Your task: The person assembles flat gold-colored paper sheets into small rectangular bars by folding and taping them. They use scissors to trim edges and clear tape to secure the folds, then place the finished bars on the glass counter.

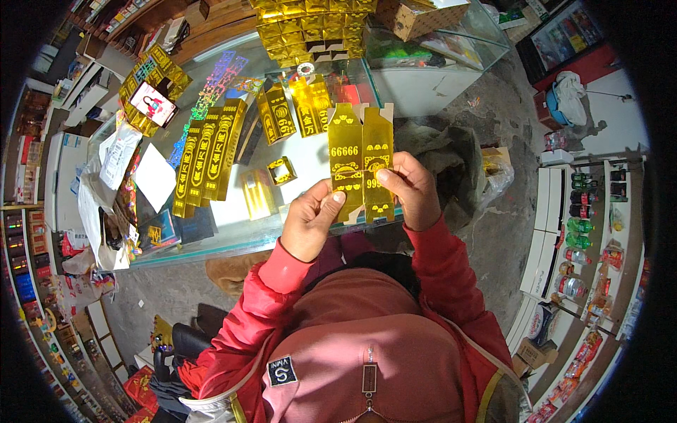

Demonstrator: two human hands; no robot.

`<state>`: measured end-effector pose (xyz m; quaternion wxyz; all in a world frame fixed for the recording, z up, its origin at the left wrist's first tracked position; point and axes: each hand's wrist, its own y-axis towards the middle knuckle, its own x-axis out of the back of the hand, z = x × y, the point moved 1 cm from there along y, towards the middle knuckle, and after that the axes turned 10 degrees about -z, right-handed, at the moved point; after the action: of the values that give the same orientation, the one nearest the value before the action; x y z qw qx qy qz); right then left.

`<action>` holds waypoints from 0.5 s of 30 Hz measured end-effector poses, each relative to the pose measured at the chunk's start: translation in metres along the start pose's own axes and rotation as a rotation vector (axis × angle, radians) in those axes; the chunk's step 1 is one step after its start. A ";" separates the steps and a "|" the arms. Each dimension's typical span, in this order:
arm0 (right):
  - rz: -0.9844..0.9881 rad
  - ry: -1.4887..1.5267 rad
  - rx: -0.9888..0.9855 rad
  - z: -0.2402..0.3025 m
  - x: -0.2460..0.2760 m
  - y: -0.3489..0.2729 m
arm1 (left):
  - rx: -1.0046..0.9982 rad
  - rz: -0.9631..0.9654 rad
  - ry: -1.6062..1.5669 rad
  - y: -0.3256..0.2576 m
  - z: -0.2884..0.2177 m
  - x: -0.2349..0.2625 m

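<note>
My left hand (310, 220) and my right hand (416, 194) hold up a gold foil card carton blank (345, 137) with printed patterns and tabs at its ends. The left thumb presses its lower left part. At its right panel the right thumb lies on the face, the fingers tucked behind. Beyond it on the glass counter (243, 243) lie gold printed pieces (275, 116) and a small gold square frame (281, 170). Left of these rests a row of long gold strips (224, 148). A large stack of gold folded boxes (310, 29) stands at the back.
A phone (153, 103) leans on gold card at the back left, near a white sheet (156, 178) and plastic bags (106, 190). A tape roll (305, 69) sits by the gold stack. An open cardboard box (416, 21) stands back right. Shelves of goods line both sides.
</note>
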<state>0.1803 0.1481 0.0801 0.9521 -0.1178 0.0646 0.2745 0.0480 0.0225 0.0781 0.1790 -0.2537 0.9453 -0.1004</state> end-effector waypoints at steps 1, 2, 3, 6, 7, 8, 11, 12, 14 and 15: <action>0.005 -0.017 -0.018 0.000 0.001 0.000 | 0.005 0.004 0.002 0.001 0.000 0.001; 0.012 -0.018 -0.008 -0.001 0.002 0.001 | 0.030 0.003 0.007 0.001 -0.001 0.001; 0.014 -0.024 -0.009 -0.002 0.003 0.001 | 0.025 0.008 0.029 0.002 -0.002 0.002; 0.008 -0.013 -0.018 -0.007 0.004 0.001 | 0.041 -0.026 0.037 0.007 -0.003 0.004; 0.004 -0.005 -0.023 -0.008 0.003 0.001 | 0.029 -0.060 -0.002 0.010 -0.003 0.003; 0.010 -0.023 -0.008 -0.009 0.003 0.001 | 0.018 -0.093 -0.041 0.014 -0.003 0.002; 0.017 -0.044 0.008 -0.012 0.002 0.001 | 0.026 -0.079 -0.027 0.019 -0.003 0.004; 0.011 -0.030 -0.007 -0.013 0.003 0.000 | 0.024 -0.074 -0.022 0.021 -0.003 0.004; 0.005 -0.013 -0.027 -0.014 0.004 0.000 | 0.036 -0.061 -0.018 0.022 -0.003 0.006; 0.007 -0.010 -0.031 -0.015 0.006 0.000 | 0.057 -0.066 -0.005 0.022 -0.002 0.006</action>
<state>0.1838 0.1474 0.0645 0.9496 -0.1309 0.0558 0.2793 0.0322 0.0387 0.0722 0.1854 -0.2797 0.9326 -0.1327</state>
